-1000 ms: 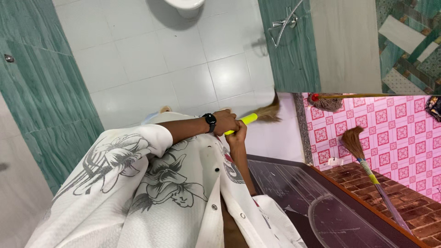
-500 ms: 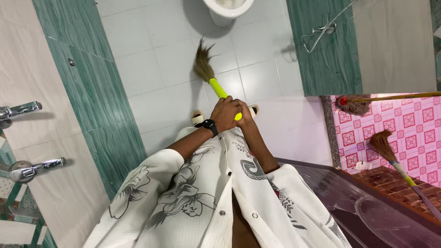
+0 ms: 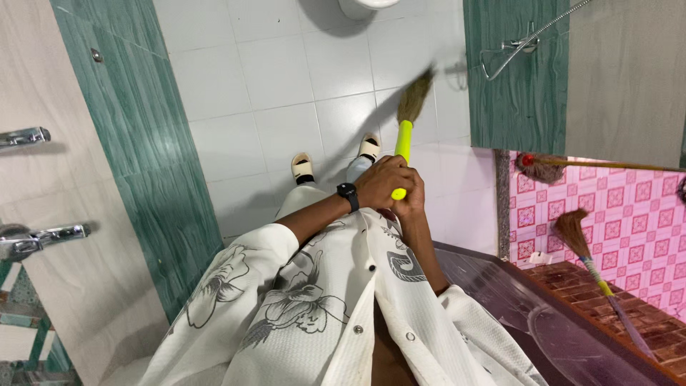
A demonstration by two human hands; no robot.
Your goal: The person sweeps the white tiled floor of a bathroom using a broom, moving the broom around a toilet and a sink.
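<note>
- There are three brooms. One broom (image 3: 405,129) is in the person's hands. Two more, a broom with a striped handle (image 3: 593,271) and a broom with a red band (image 3: 543,169), lean by the pink patterned wall (image 3: 629,229) at the right edge.
- There are two hands, two sandals and two taps.
- The left hand (image 3: 382,184) wears a black watch (image 3: 348,195) on its wrist. Its grip is wrapped tight around the bright yellow handle.
- The right hand (image 3: 411,201) sits just under the left hand, touching it. Its grip is closed on the end of the same handle.
- The held broom has a short, bright yellow handle and a brown, brushy head. The head looks blurry. It points up and away from the person, over the white tile floor (image 3: 271,93), near the green wall (image 3: 514,86) on the right.
- The two sandals (image 3: 302,169) are pale with dark straps. They stand on the floor just below the broom's head.
- The person wears a white shirt with grey flower drawings (image 3: 300,307).
- The floor is made of big white square tiles.
- The two shiny metal taps (image 3: 43,237) stick out from the wall at the left edge.
- A shower hose holder (image 3: 511,53) hangs on the green wall.
- A dark door (image 3: 543,329) is in the lower right corner.
</note>
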